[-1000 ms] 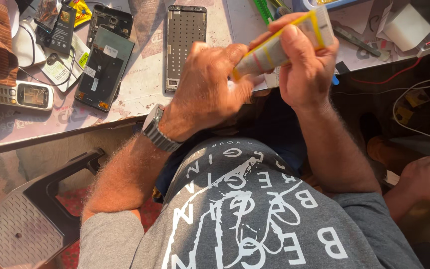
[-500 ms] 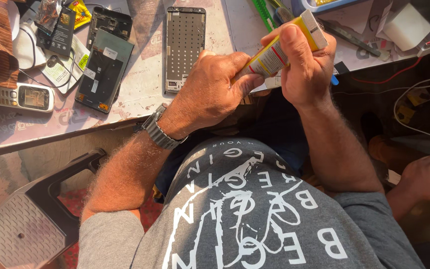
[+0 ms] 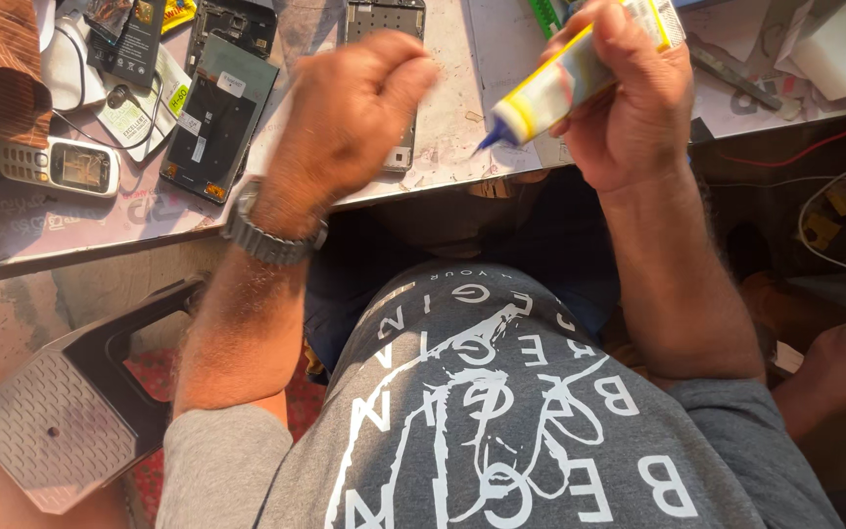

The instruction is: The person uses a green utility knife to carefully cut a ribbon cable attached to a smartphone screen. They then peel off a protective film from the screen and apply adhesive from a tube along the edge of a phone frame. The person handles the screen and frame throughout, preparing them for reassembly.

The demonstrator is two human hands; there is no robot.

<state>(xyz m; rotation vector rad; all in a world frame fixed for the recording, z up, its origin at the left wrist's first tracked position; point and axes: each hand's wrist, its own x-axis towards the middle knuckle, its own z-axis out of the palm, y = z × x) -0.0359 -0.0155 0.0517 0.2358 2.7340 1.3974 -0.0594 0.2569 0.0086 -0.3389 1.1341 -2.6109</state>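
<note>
A grey ribbed plastic stool [image 3: 56, 431] stands nearest, beside the pale worn table [image 3: 462, 127] littered with opened phones. Above its edge the left hand [image 3: 345, 118] is curled into an empty fist; the right hand [image 3: 629, 108] clasps a yellow-and-white glue tube [image 3: 565, 83], blue nozzle aimed left-down.

The white and yellow glue tube [image 3: 580, 73] with a printed label is in the right hand [image 3: 629, 108]. An old grey phone [image 3: 56, 167] with a small pale screen lies at the left. Beside it lies a dark phone panel [image 3: 219, 120] with small white stickers.
</note>
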